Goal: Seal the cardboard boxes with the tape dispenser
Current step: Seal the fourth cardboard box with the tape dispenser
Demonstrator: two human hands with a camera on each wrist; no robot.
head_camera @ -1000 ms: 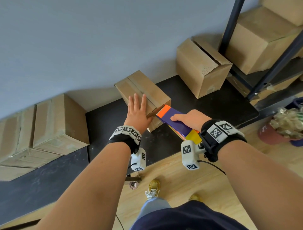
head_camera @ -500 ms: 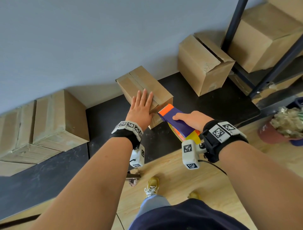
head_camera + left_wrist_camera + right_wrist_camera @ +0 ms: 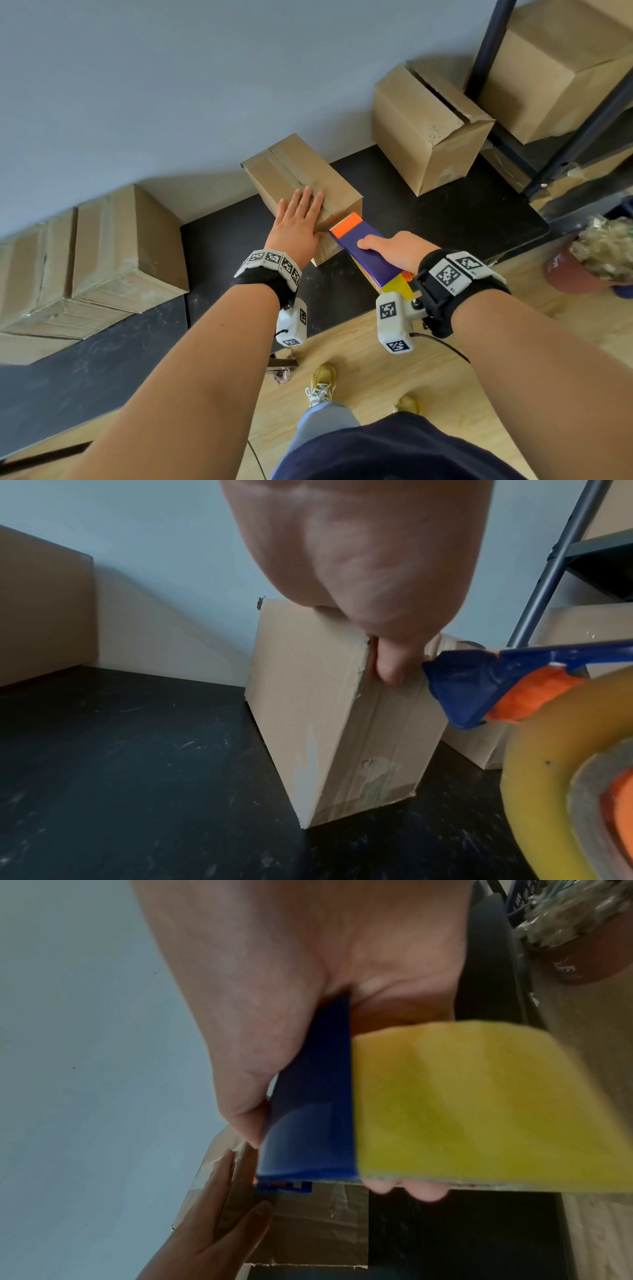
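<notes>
My left hand (image 3: pixel 298 224) lay flat, fingers straight, steadying the cardboard box (image 3: pixel 337 192); my right hand (image 3: pixel 397 249) clamped the tape dispenser (image 3: pixel 364 248) at its near edge.

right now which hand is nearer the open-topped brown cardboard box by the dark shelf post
Right. The right hand, gripping the blue and orange tape dispenser, sits below-left of that open-topped cardboard box. The left hand lies flat on the smaller box, farther left.

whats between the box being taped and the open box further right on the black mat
Nothing: between the small box and the open box only bare black mat shows, clearest in the head view.
</notes>
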